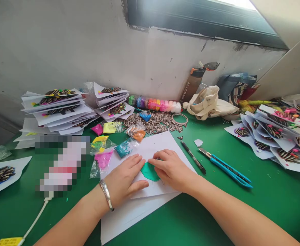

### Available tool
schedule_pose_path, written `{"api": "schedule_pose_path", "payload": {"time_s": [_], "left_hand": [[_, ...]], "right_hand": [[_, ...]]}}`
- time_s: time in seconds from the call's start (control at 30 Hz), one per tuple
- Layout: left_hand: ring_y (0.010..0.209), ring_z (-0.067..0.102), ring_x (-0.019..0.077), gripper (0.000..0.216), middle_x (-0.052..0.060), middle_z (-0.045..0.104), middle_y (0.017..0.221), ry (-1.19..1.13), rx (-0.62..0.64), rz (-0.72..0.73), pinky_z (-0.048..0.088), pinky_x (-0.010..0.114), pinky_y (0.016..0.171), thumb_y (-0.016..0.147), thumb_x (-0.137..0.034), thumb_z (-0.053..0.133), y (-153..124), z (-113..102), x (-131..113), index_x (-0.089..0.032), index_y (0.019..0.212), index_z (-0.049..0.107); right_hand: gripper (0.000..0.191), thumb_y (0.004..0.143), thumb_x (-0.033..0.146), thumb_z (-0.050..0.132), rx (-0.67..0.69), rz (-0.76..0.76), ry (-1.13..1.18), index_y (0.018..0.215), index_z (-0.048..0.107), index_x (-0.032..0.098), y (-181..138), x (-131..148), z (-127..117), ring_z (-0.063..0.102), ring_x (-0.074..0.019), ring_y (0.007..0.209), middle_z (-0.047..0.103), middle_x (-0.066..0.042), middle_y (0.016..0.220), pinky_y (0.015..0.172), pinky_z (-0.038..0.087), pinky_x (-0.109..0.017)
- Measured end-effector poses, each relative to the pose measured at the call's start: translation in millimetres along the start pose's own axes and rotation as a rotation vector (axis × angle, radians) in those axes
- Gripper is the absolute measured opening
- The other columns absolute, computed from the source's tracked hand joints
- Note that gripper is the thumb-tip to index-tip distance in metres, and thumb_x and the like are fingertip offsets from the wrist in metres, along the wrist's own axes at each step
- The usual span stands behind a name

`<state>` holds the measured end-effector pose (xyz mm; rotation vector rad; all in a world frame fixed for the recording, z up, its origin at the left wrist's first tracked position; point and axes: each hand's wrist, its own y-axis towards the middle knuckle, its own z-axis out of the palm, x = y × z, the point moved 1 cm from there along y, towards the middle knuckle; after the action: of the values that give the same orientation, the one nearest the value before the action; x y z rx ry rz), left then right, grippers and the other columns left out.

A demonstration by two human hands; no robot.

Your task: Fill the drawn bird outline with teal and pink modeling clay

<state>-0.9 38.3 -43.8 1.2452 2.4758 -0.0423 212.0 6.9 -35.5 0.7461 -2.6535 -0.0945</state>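
A white sheet of paper (162, 143) lies on the green table (242, 205) in front of me. A flat patch of teal-green clay (149, 172) sits on it. My left hand (125, 179), a silver bracelet on its wrist, lies flat on the paper with fingers stretched out beside the clay. My right hand (170, 169) has its fingers curled, the fingertips pressing on the clay's upper edge. Small bags of coloured clay (106, 145) lie just beyond my left hand.
Stacks of finished paper crafts stand at the back left (60, 109) and right (275, 136). Sunflower seeds (160, 122), a row of clay tubs (153, 103), a black pen (193, 157), a blue utility knife (226, 167), a water bottle (193, 83) and a cloth bag (208, 102) lie behind the sheet.
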Motion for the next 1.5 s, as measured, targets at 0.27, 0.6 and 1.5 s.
{"api": "schedule_pose_path", "payload": {"time_s": [0.27,0.6,1.5], "left_hand": [[0.124,0.047,0.0271,0.039,0.011,0.056,0.129,-0.032,-0.02,0.025,0.038,0.041,0.107,0.091,-0.043,0.048,-5,-5,8,-0.019,0.119,0.06],[0.121,0.048,0.0306,0.037,0.014,0.059,0.122,0.035,0.0,0.029,0.041,0.046,0.104,0.088,-0.041,0.054,-1,-8,-2,-0.015,0.113,0.063],[0.122,0.048,0.0301,0.043,0.015,0.056,0.127,0.062,0.05,0.007,0.041,0.044,0.104,0.089,-0.045,0.051,-1,-9,-2,-0.015,0.118,0.06]], "right_hand": [[0.031,0.092,0.027,0.049,0.018,-0.01,-0.024,0.121,0.056,0.029,-3,8,-6,0.047,-0.0226,0.101,0.058,-0.008,0.108,0.088,0.038,-0.041],[0.029,0.093,0.032,0.047,0.015,-0.032,-0.095,0.12,0.057,0.028,-1,13,-1,0.045,-0.0259,0.105,0.056,-0.01,0.11,0.09,0.037,-0.044],[0.031,0.093,0.033,0.047,0.036,-0.026,0.039,0.122,0.057,0.029,-4,12,-12,0.046,-0.0234,0.106,0.055,-0.008,0.116,0.093,0.038,-0.042]]}}
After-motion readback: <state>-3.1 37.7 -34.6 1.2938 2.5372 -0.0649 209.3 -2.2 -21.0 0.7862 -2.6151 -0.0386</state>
